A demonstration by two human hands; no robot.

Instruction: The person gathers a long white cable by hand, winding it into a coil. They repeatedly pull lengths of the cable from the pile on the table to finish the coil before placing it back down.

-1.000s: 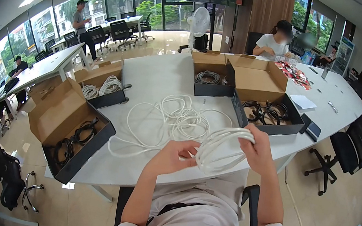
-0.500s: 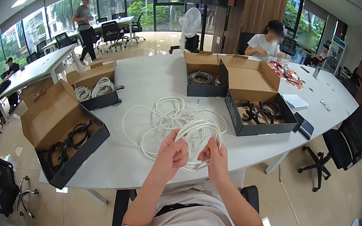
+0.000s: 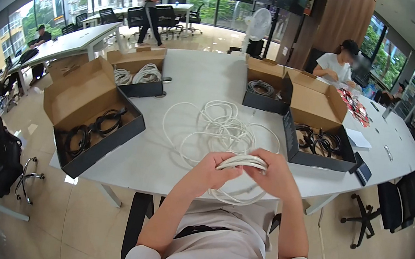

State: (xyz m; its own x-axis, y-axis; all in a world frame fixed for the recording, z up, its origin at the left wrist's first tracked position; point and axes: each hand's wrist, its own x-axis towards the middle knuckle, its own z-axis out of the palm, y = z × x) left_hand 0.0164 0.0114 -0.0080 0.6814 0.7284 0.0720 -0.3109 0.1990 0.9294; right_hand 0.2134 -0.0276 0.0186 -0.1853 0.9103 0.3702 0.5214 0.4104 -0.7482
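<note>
A coil of white cable [image 3: 244, 160] is held near the table's front edge, its lower loops hanging toward my lap. My left hand [image 3: 210, 172] is closed round the left side of the bundle. On the right side, my right hand [image 3: 277, 177] grips the same strands, fingers curled over the top. Just beyond both hands, loose tangled loops of the white cable [image 3: 221, 111] lie spread on the white table [image 3: 189, 75]. Where the coil joins the tangle is partly hidden by my hands.
Open cardboard boxes stand around: one with black cables [image 3: 128, 130] at left, one with white cables [image 3: 149, 88] behind it, one with a grey cable [image 3: 263, 103] at back, another with black cables [image 3: 322, 159] at right. A person [image 3: 337, 66] sits across; another [image 3: 148, 6] walks behind.
Both hands have turned inward, and the right hand has come over the top of the coil. My view has swung left. The walking person has moved rightward relative to the tables.
</note>
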